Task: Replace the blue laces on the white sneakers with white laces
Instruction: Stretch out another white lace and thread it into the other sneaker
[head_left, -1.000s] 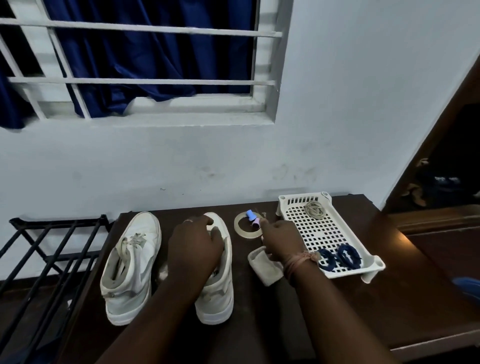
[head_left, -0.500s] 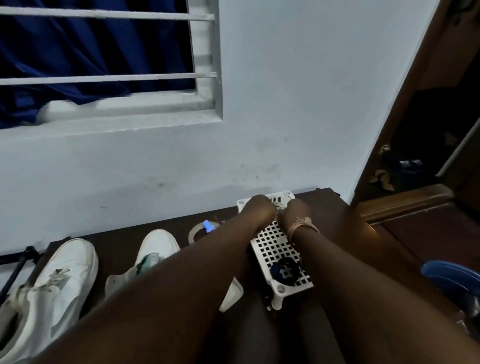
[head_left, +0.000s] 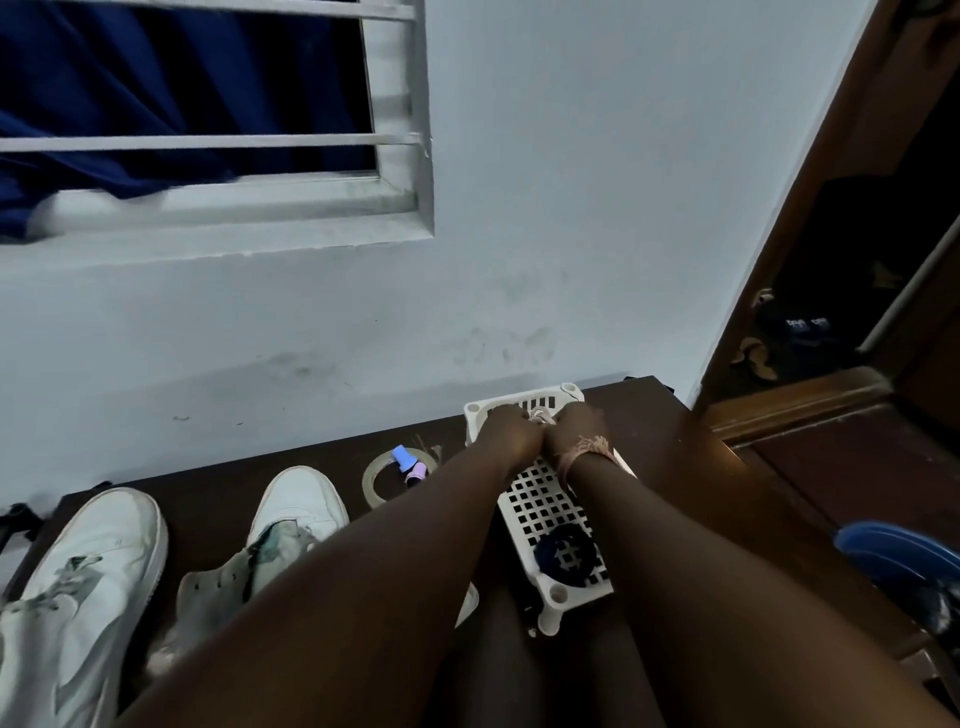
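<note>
Two white sneakers stand unlaced on the dark table, one at the far left (head_left: 88, 582) and one beside it (head_left: 296, 514). A white perforated tray (head_left: 540, 509) lies to their right, with coiled blue laces (head_left: 563, 553) at its near end. My left hand (head_left: 511, 431) and my right hand (head_left: 576, 428) meet at the tray's far end. Both grip a pale bundle of white lace (head_left: 539, 415), of which only a bit shows between them. My fingers are mostly hidden behind the backs of my hands.
A roll of clear tape (head_left: 376, 478) with a small blue and pink piece (head_left: 408, 462) on it lies between the sneakers and the tray. The wall runs close behind the table (head_left: 665, 467). A blue tub (head_left: 893, 556) sits low right beside a wooden door frame.
Both hands left the sneaker and the tape and reached to the far end of the tray, closing on the white lace bundle. My view swung to the right.
</note>
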